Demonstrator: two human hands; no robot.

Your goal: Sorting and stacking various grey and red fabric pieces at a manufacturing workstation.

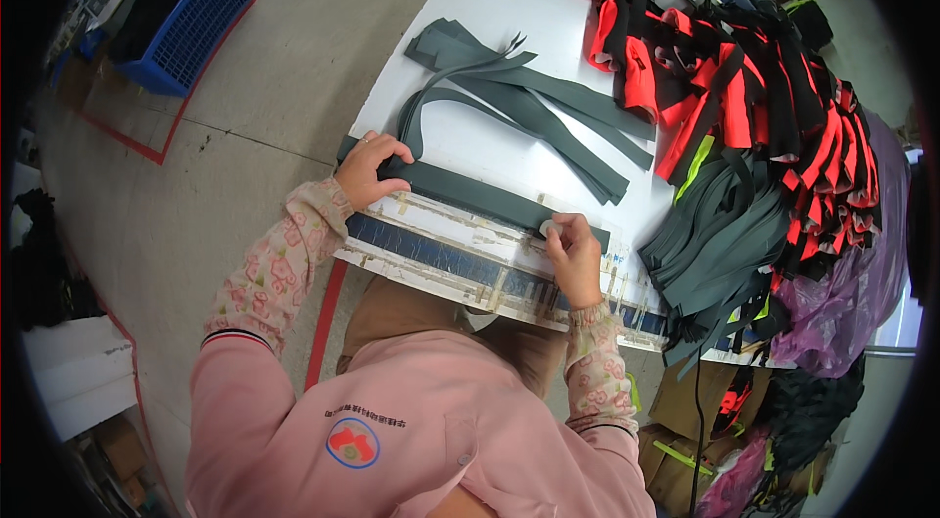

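Note:
A dark grey-green fabric strip point(470, 195) lies flat along the near edge of the white table. My left hand point(375, 168) is near its left end, fingers bent and closed over it, thumb along its lower edge. Toward the strip's right end, my right hand point(575, 259) pinches a small pale round disc point(546, 227), which looks like tailor's chalk, at the strip's surface. Just beyond, a loose bundle of similar grey-green strips point(529, 97) spreads across the tabletop, one strip curving down beside my left hand.
Worn tape covers the white table's point(441, 263) near edge. To the right are a stack of grey-green strips point(720, 224), a heap of red-and-black fabric pieces point(729, 77) and a purple plastic bag point(842, 293). A blue crate point(196, 28) stands on the floor at far left.

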